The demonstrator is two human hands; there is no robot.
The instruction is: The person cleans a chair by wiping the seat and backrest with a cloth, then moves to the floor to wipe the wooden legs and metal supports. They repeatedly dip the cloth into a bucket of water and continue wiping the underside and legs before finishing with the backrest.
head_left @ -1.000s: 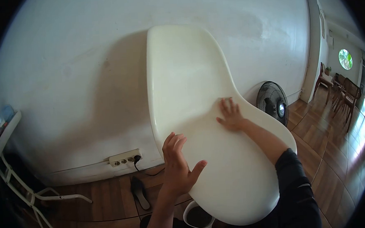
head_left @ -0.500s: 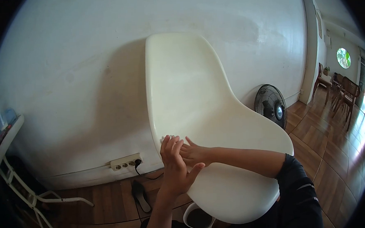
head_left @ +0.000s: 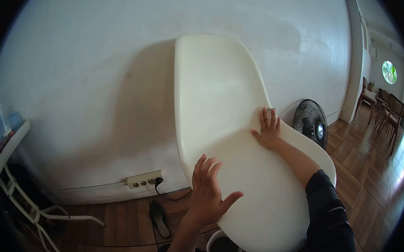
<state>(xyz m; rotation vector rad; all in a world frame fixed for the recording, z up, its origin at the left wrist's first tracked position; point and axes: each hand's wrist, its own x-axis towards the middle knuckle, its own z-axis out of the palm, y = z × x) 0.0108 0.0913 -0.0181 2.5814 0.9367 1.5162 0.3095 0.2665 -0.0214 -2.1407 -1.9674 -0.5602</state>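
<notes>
A glossy cream-white moulded chair stands against the wall, its seat toward me. My right hand lies flat on the chair's right side, where backrest and seat meet, with fingers stretched and pointing away. A small pale edge shows at its fingertips; I cannot make out what it is. My left hand is raised by the seat's left edge, fingers loosely apart and thumb out, with nothing in it. Below it, partly hidden by the seat, a white container holds dark liquid.
A black fan stands on the right by the wall. At the wall's foot sits a power strip with a plugged-in cord. A dark shoe lies on the wooden floor. Left is a white metal-framed chair; wooden chairs stand far right.
My right hand has moved from the seat's left edge up and right to the other side. My left hand has shifted slightly right, now apart from it. The view has turned slightly left.
</notes>
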